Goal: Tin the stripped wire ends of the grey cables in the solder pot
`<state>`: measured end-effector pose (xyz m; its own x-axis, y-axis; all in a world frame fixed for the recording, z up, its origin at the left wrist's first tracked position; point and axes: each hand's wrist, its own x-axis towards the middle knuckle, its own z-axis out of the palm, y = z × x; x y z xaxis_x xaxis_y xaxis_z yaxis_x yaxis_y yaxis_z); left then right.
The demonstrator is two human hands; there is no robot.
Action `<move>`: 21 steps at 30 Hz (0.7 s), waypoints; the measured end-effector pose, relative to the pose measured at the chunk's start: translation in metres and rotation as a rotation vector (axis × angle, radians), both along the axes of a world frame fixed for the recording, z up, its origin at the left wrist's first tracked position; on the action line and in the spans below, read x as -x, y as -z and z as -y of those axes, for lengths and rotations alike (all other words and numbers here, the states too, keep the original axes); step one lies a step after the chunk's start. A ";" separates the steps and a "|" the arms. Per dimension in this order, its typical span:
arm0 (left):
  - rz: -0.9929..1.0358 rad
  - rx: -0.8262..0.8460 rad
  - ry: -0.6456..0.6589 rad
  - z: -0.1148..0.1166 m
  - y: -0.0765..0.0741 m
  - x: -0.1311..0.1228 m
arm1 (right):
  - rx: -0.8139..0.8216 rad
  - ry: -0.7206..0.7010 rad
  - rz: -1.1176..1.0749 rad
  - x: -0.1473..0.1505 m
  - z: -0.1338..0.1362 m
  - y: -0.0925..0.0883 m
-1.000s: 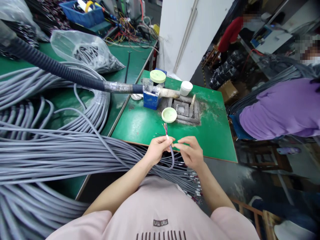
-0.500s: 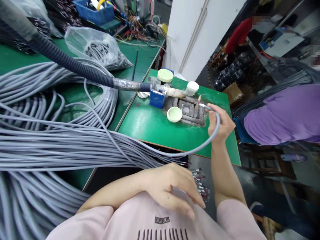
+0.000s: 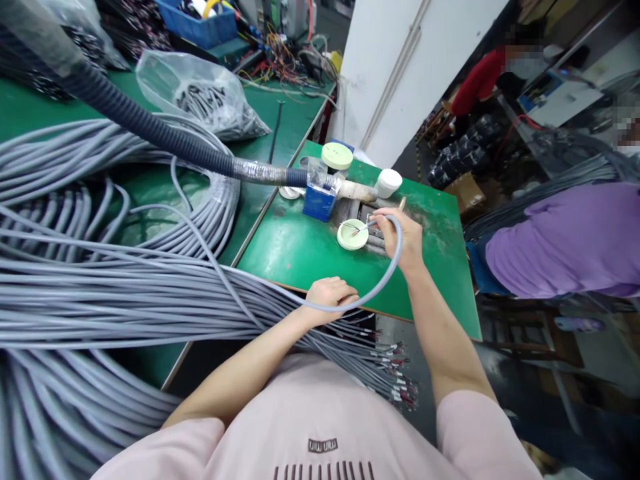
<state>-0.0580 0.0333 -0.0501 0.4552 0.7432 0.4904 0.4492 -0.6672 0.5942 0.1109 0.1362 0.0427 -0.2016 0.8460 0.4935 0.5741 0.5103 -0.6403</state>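
My right hand [image 3: 404, 237] pinches a grey cable [image 3: 384, 280] close to its stripped end. The thin wires [image 3: 357, 231] of that end dip into a shallow pale green dish [image 3: 346, 243]. From there the cable loops down and left, passing across my left hand [image 3: 331, 295]. That hand is closed, its fingers curled downward beside the big bundle of grey cables [image 3: 190, 297]; what lies under the fingers is hidden. Behind my right hand is a dark square fixture [image 3: 373, 247], partly covered. A ribbed hose [image 3: 170, 140] ends in a pale nozzle [image 3: 357, 191] above it.
A blue block [image 3: 319, 202] supports the hose on the green table [image 3: 300, 257]. Near it stand a white-lidded tub [image 3: 389, 183] and a jar with a pale green lid [image 3: 337, 155]. A plastic bag [image 3: 210, 100] lies behind coiled cables. A person in purple [image 3: 565, 240] is at the right.
My right hand has moved left with the cable, bringing its wire ends from the fixture to the green dish. My left hand has gone from before my body up to the cable bundle.
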 end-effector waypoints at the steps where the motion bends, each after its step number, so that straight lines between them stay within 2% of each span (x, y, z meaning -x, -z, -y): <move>1: -0.013 0.004 -0.008 0.000 0.001 0.000 | 0.011 -0.009 0.002 0.001 -0.001 0.001; 11: -0.074 -0.013 -0.004 0.001 -0.005 0.000 | 0.116 -0.053 -0.009 0.005 -0.008 0.019; 21: -0.098 0.007 0.007 0.001 -0.005 0.000 | 0.130 -0.086 0.019 0.007 -0.010 0.018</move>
